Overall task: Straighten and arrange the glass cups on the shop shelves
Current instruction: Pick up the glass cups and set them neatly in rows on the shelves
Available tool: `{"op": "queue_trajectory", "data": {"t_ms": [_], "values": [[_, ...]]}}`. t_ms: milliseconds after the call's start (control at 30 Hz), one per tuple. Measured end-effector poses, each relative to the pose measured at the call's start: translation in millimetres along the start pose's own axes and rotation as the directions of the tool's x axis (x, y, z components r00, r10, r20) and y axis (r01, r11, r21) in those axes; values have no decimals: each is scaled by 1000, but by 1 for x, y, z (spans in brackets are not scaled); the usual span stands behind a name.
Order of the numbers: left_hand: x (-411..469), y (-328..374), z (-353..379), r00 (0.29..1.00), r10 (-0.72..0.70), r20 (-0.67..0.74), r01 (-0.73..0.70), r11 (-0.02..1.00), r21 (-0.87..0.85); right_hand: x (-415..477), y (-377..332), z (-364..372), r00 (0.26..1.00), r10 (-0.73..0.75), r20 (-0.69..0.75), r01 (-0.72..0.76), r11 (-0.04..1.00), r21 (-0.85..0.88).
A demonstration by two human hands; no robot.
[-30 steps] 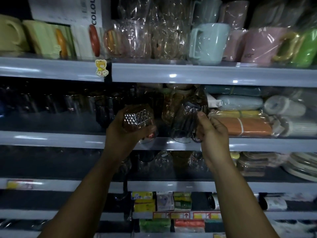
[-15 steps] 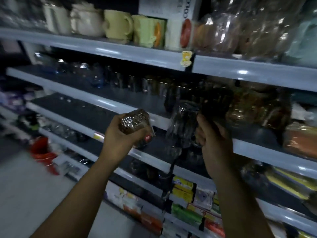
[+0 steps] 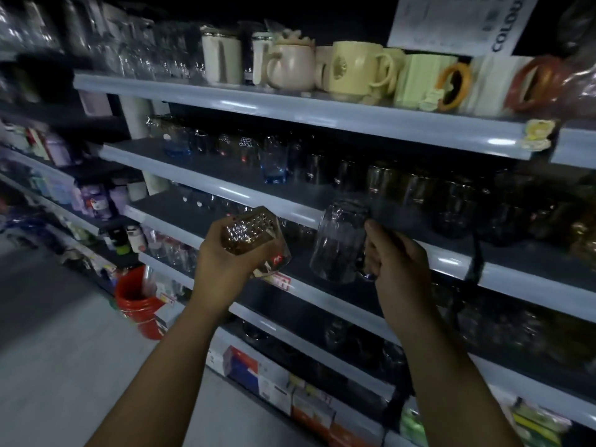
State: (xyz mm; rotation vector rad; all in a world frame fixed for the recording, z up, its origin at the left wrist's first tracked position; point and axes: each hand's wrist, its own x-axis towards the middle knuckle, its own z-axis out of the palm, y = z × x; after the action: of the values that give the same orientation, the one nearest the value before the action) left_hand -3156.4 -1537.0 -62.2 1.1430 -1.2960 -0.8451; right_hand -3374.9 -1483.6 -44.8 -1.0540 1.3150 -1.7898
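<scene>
At 8 o'clock a red bucket (image 3: 138, 298) stands on the floor. Near centre, the left hand (image 3: 222, 256) curls its fingers around a dimpled amber glass cup (image 3: 254, 240) (tilted, with a red sticker near one end), held in front of the shelf (image 3: 451, 259). Just toward 3 o'clock, the right hand (image 3: 396, 262) grips a clear glass mug (image 3: 340, 243) by its handle. Dark glass cups (image 3: 416, 191) line the shelf at 2 o'clock.

Studded glass (image 3: 250, 235): amber tint, tilted, red sticker near one end, gripped in your left hand (image 3: 222, 256). Clear mug (image 3: 338, 243): roughly vertical, before shelf edge, your right hand (image 3: 396, 262) on handle. Dark tumblers (image 3: 403, 185) rowed on shelf behind; blue glass (image 3: 274, 166) further left.
</scene>
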Motion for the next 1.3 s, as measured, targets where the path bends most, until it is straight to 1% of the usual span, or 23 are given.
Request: {"op": "queue_trajectory", "data": {"t_ms": [133, 233, 367, 567, 733, 833, 1033, 1100, 1167, 1233, 1300], "values": [[43, -11, -26, 1000, -11, 5, 11, 1000, -15, 14, 8, 47, 1000, 6, -7, -5, 1000, 12], [76, -20, -34, 1000, 4, 23, -4, 1000, 1, 32, 17, 71, 1000, -3, 16, 3, 1000, 22], [119, -33, -30, 1000, 25, -3, -25, 1000, -11, 69, 26, 99, 997, -39, 73, 36, 999, 32], [190, -49, -18, 998, 55, -40, -54, 998, 23, 133, 37, 135, 994, -28, 109, 27, 1000, 15], [233, -57, -28, 994, 91, -59, -90, 996, 19, 164, 45, 162, 994, 0, 109, -9, 997, 82], [255, -63, -38, 994, 92, -59, -92, 996, 4, 173, 47, 183, 992, -19, 128, 2, 992, 128], [316, -84, -66, 992, 125, 24, -124, 992, -37, 187, 61, 232, 994, -39, 102, 27, 992, 120], [342, -93, -77, 989, 135, 68, -130, 989, -70, 191, 66, 256, 999, -4, 41, -2, 990, 138], [370, -101, -88, 977, 143, 159, -124, 985, -123, 195, 73, 281, 999, 0, -41, 6, 990, 144], [396, -108, -97, 954, 172, 247, -137, 979, -153, 196, 78, 303, 995, -35, -97, 47, 991, 127], [423, -113, -109, 917, 219, 332, -185, 974, -129, 196, 83, 329, 979, -81, -189, 101, 990, 103]]}}
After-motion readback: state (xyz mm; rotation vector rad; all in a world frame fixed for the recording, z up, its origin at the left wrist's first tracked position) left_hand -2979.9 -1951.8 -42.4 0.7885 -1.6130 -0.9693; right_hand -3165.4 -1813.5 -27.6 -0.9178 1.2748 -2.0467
